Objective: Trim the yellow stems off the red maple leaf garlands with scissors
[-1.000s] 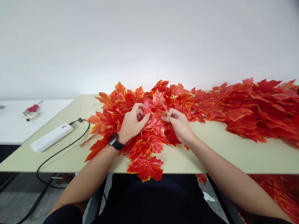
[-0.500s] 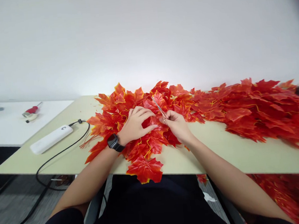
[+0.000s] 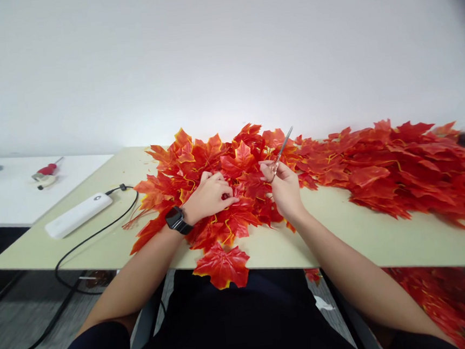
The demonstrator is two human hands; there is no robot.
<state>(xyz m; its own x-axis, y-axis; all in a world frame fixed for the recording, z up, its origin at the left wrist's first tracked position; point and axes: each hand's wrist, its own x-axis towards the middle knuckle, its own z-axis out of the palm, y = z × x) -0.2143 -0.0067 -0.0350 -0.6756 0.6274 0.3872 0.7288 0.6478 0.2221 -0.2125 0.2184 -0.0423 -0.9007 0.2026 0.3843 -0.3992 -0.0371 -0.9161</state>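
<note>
A bunch of red-orange artificial maple leaves [image 3: 237,160] with thin yellow stems lies on the table before me. My left hand [image 3: 210,196], a black watch on its wrist, rests in the bunch with its fingers curled in and closed on leaves; its fingertips are partly hidden. My right hand [image 3: 286,189] holds a slim pair of scissors [image 3: 283,149] by the handles. Their blades point up and to the right, off the leaves. One maple leaf [image 3: 223,265] hangs over the table's front edge.
A long heap of maple leaves [image 3: 411,169] covers the right of the pale table [image 3: 339,230]. At left lie a white power bank [image 3: 79,214] and its black cable [image 3: 95,235]. More leaves [image 3: 438,297] are below the table at right. A white wall stands behind.
My right hand has lifted slightly and turned the scissors from pointing up-left over the leaves to up-right. The fingers of my left hand have curled in.
</note>
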